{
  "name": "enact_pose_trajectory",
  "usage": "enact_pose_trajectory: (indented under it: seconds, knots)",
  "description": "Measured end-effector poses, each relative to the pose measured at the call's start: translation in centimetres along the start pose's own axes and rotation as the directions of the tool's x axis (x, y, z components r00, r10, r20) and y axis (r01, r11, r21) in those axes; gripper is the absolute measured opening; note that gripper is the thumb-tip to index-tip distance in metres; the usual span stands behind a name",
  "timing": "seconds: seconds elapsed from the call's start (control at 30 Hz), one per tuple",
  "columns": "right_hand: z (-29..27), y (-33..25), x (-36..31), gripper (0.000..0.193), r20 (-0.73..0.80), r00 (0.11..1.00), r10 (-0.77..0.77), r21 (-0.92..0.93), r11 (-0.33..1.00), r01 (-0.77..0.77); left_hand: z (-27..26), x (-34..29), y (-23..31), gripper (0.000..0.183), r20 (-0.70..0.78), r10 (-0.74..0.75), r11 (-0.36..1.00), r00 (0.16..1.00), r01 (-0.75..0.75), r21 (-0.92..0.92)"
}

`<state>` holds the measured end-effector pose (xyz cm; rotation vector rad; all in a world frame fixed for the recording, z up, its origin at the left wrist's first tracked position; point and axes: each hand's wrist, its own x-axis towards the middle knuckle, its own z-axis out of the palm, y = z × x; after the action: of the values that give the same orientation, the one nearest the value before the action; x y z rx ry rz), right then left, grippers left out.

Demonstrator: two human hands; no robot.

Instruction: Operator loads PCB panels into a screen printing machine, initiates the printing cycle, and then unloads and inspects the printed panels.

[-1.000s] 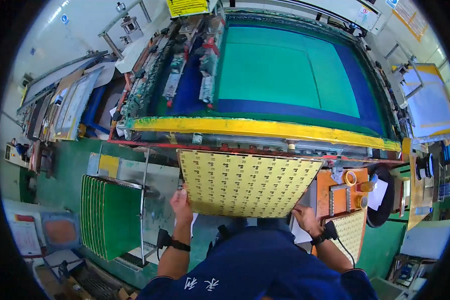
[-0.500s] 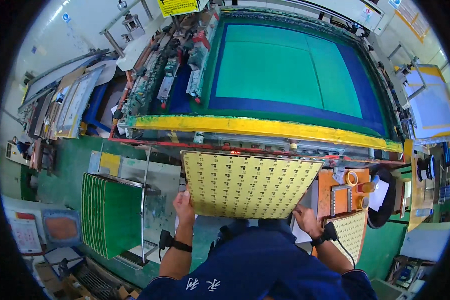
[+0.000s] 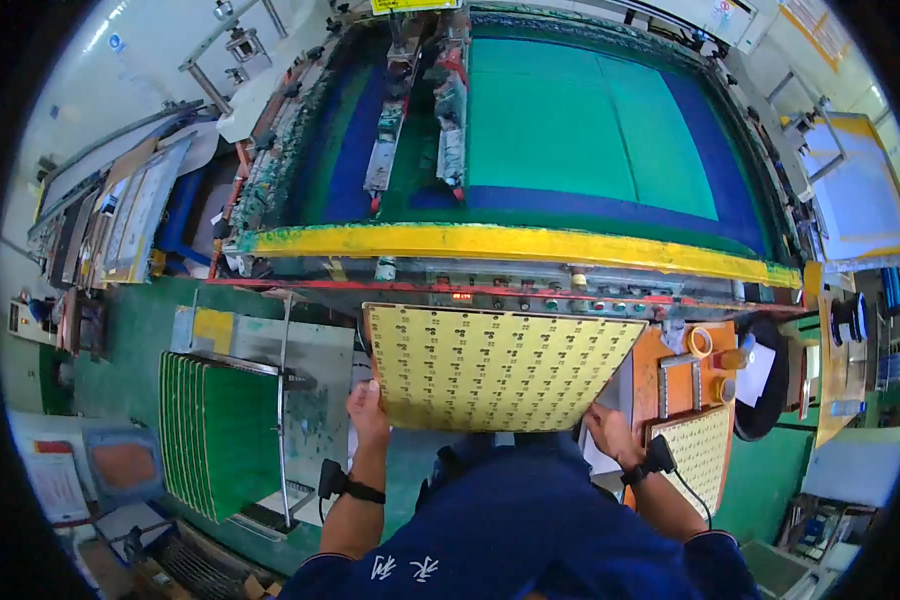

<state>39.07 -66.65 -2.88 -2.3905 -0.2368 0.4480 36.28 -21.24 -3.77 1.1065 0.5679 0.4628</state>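
Note:
A yellow circuit board panel (image 3: 500, 370) with rows of small dark marks is held in front of me, its face tilted up. My left hand (image 3: 369, 412) grips its left edge near the lower corner, the thumb on top. At the lower right corner my right hand (image 3: 613, 437) is closed on the panel's edge, fingers partly hidden. Beyond the panel stands a screen printing machine with a green and blue screen (image 3: 550, 120) and a yellow front bar (image 3: 530, 243). Two squeegee holders (image 3: 452, 130) sit over the screen's left half.
To the left, a metal rack holds several green panels (image 3: 240, 430) on edge. At the right, an orange table (image 3: 652, 375) carries another yellow panel (image 3: 698, 450), a tape roll (image 3: 699, 342) and jars (image 3: 735, 358). Framed screens (image 3: 150, 210) lean at the far left.
The two squeegee holders have travelled right across the screen. My hands keep the panel in nearly the same place, while the view has shifted slightly.

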Motion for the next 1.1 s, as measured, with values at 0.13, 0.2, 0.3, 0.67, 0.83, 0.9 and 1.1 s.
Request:
enact_pose_trajectory:
  seconds: [0.13,0.2,0.3,0.67,0.83,0.9,1.1]
  knots:
    - [-0.5,-1.3,0.3,0.025,-0.014,1.0,0.022,0.003,1.0,-0.022,-0.5,-0.2,0.0,0.027,-0.004,-0.057,0.998,0.998,0.057,0.027]
    - [-0.4,-0.8,0.2,0.025,-0.003,1.0,0.02,0.01,1.0,-0.02,-0.3,-0.2,0.2,0.028,-0.012,-0.053,0.995,0.999,0.054,0.088]
    - [-0.3,-0.9,0.2,0.025,0.01,0.999,0.05,-0.032,0.998,-0.049,0.3,-0.4,0.7,0.029,0.025,-0.027,0.999,0.999,0.026,0.032]
    - [0.2,-0.4,-0.2,0.019,-0.007,0.997,0.076,0.012,0.997,-0.076,0.6,-0.7,0.2,0.028,-0.048,-0.09,0.996,0.995,0.09,-0.003]
    - [-0.2,-1.1,0.0,0.019,-0.012,1.0,-0.006,0.009,1.0,0.006,-0.9,-0.1,-0.7,0.027,-0.012,-0.083,0.996,0.996,0.084,0.03]
    - [0.3,-0.4,-0.1,0.018,-0.017,1.0,0.01,0.02,1.0,-0.009,-0.4,0.1,-1.0,0.028,-0.04,-0.013,1.0,0.999,0.014,0.025]
    - [-0.5,-2.3,-0.4,0.023,-0.063,0.994,0.085,0.018,0.996,-0.084,-0.6,0.0,-0.5,0.032,0.021,-0.052,0.999,0.998,0.052,0.001]
